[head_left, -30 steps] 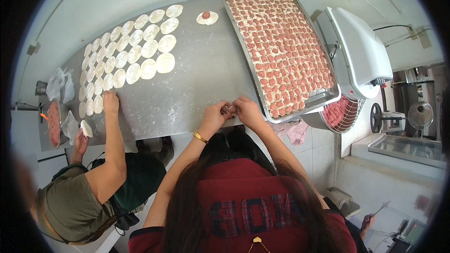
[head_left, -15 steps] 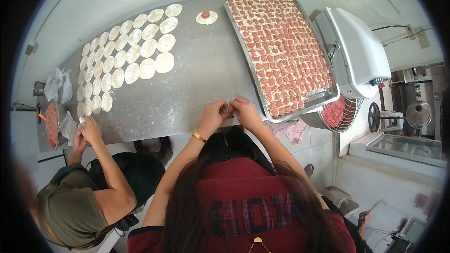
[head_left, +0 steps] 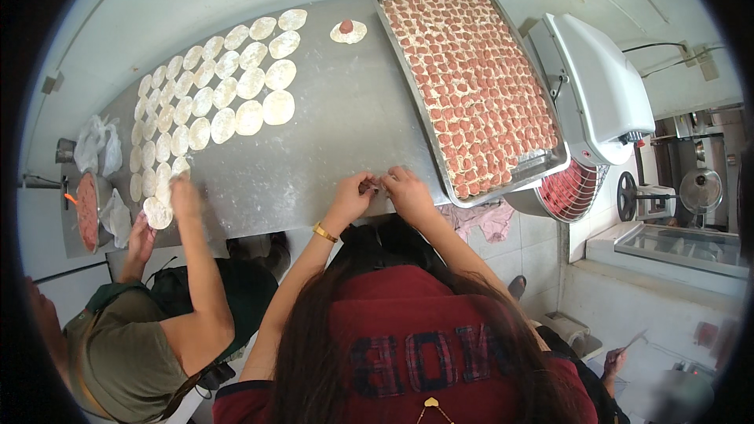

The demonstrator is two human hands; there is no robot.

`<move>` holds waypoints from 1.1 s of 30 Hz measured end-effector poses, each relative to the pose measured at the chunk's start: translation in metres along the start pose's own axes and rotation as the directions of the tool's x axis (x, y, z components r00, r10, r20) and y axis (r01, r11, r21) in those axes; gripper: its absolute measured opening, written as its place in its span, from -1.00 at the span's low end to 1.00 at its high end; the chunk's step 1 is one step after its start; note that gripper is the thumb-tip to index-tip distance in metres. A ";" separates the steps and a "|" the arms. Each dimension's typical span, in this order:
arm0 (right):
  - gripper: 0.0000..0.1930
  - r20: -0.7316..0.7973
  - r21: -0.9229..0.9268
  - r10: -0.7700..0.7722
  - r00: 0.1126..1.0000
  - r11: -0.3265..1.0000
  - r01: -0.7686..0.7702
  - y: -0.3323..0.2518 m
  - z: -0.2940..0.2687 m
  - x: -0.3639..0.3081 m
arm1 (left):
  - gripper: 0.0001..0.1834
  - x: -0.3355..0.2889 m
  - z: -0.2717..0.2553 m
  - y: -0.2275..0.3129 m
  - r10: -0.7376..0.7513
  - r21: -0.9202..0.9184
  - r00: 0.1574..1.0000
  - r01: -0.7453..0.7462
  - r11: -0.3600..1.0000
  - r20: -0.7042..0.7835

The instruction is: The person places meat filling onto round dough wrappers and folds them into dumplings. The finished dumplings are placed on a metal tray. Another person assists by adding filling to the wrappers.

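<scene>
At the near edge of the metal table, my left hand [head_left: 352, 195] and my right hand [head_left: 408, 190] are close together, fingers pinched around a small meat-filled dumpling mostly hidden between them. Ahead of my hands, one dough round [head_left: 358, 34] lies alone with a ball of pink meat [head_left: 346, 26] on it. To their right, a large metal tray [head_left: 430, 135] is packed with rows of small, open-topped dumplings [head_left: 479, 86] showing pink filling. Rows of flat, floured dough rounds [head_left: 225, 93] cover the left part of the table.
On the left, a co-worker's hand [head_left: 142, 240] holds a dough round [head_left: 158, 213]; their other hand [head_left: 185, 202] is blurred. A bowl of pink meat [head_left: 88, 208] stands at the far left. Right of the tray is a white mixer [head_left: 593, 78] with a meat-filled bowl [head_left: 567, 187].
My hands have drawn slightly apart, the left shifting a little left. The co-worker's hands have separated: one has reached forward over the dough rounds, and a round now shows at the other.
</scene>
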State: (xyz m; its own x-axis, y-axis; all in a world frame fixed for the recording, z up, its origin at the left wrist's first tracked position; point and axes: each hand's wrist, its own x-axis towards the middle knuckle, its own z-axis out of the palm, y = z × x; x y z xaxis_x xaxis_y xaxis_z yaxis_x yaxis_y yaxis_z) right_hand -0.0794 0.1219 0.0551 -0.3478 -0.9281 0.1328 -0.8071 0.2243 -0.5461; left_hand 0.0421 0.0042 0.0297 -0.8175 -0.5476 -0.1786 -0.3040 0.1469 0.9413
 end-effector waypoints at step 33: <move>-0.77 -0.163 -0.316 0.670 0.724 0.660 -0.682 0.199 -0.165 -0.047 | -0.82 0.003 0.001 -0.010 0.374 0.468 0.903 -0.243 0.850 -0.210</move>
State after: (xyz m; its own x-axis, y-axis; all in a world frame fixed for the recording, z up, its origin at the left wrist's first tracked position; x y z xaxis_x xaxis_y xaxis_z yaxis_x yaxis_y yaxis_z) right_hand -0.3023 0.2590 0.0763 -0.8706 -0.4733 -0.1347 -0.4462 0.8747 -0.1894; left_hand 0.0425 0.0019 0.0198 -0.7493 -0.6128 0.2510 -0.2886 0.6433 0.7091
